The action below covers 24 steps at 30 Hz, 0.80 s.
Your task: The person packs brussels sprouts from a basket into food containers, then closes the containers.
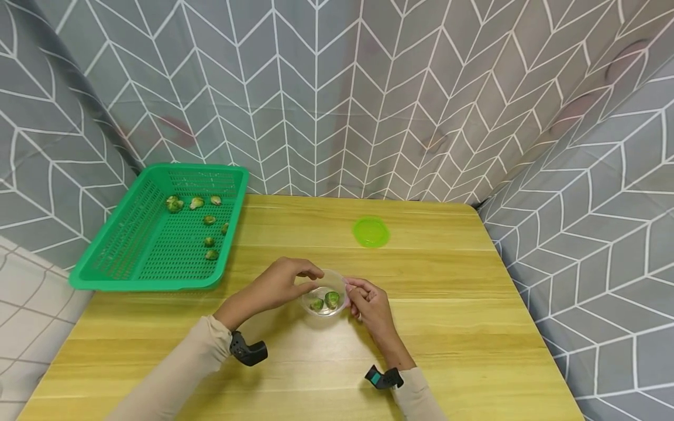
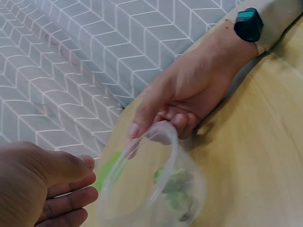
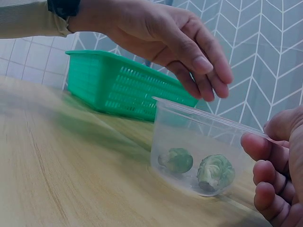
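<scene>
A clear plastic tub [image 3: 196, 137] stands on the table with two Brussels sprouts [image 3: 216, 172] at its bottom. My right hand [image 1: 371, 307] pinches the tub's rim between thumb and fingers on the right side. Over the tub's left rim hovers my left hand [image 1: 281, 286], its fingers loosely bent and nothing between them. In the right wrist view the left fingertips [image 3: 222, 85] are above the tub's opening. The left wrist view shows the tub tilted in the picture, with the sprouts blurred through its wall.
A green plastic basket [image 1: 152, 285] holding several Brussels sprouts [image 1: 197, 202] sits at the back left of the wooden table [image 1: 447, 327]. Behind the tub lies a flat, round, light-green lid [image 1: 371, 232]. Grey patterned curtains [image 1: 337, 105] hang along the table's back and right side.
</scene>
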{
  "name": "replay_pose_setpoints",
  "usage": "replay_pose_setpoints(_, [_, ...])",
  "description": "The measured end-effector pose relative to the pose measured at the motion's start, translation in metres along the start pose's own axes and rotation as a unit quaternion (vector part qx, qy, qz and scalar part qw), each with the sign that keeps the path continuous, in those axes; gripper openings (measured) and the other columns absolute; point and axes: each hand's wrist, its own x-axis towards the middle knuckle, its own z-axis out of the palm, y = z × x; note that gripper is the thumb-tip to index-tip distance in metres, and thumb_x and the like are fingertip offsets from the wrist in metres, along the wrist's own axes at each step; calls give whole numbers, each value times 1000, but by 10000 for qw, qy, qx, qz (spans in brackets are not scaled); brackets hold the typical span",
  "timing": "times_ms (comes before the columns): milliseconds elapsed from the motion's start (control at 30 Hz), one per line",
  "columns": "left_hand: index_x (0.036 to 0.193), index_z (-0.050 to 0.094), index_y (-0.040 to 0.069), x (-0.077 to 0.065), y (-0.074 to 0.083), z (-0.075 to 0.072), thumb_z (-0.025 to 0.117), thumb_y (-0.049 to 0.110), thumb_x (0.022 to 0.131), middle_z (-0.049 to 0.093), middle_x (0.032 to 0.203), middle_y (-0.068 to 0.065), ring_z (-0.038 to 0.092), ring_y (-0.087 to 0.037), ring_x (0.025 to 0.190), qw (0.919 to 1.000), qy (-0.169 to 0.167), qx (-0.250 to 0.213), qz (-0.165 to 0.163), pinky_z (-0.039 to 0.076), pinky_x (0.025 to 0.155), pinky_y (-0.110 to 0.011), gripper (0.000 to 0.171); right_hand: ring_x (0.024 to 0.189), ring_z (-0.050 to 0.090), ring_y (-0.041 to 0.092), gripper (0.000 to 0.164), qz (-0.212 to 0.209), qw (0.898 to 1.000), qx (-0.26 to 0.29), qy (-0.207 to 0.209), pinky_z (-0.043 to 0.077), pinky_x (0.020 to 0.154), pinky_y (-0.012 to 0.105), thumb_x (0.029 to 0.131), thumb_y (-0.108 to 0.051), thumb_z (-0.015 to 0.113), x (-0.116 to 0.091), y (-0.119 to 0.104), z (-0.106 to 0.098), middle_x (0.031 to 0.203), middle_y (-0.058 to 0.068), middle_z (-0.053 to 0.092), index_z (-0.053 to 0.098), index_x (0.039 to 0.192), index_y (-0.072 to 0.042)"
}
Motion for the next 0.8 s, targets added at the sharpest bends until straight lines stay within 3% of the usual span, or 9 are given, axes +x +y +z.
replay_pose_setpoints(367, [114, 75, 18, -8, -8, -32, 72, 23, 96, 73, 113, 5, 69, -17, 104, 9978, 520, -117, -386, 56, 95, -42, 19, 50, 50, 9, 24, -91, 10000, 3, 9, 38, 41, 17, 98, -17, 67, 1, 0, -1, 66, 5, 63, 72, 118, -4])
replay_pose_setpoints(600, [114, 76, 18, -14, -12, -47, 74, 21, 94, 74, 112, 2, 70, -21, 103, 9948, 789, -260, -589, 56, 94, -46, 20, 49, 50, 9, 26, -140, 9999, 39, -44, 39, 41, 17, 99, -17, 67, 1, 1, -1, 66, 4, 63, 71, 119, -2])
replay_pose_setpoints(800, [117, 74, 20, -21, -16, -65, 72, 23, 96, 72, 118, 2, 66, -23, 112, 9901, 884, -437, -1000, 54, 97, -47, 21, 49, 50, 8, 29, -158, 9998, 64, -78, 38, 41, 16, 99, -18, 67, 1, 2, -1, 65, 4, 63, 70, 120, 1])
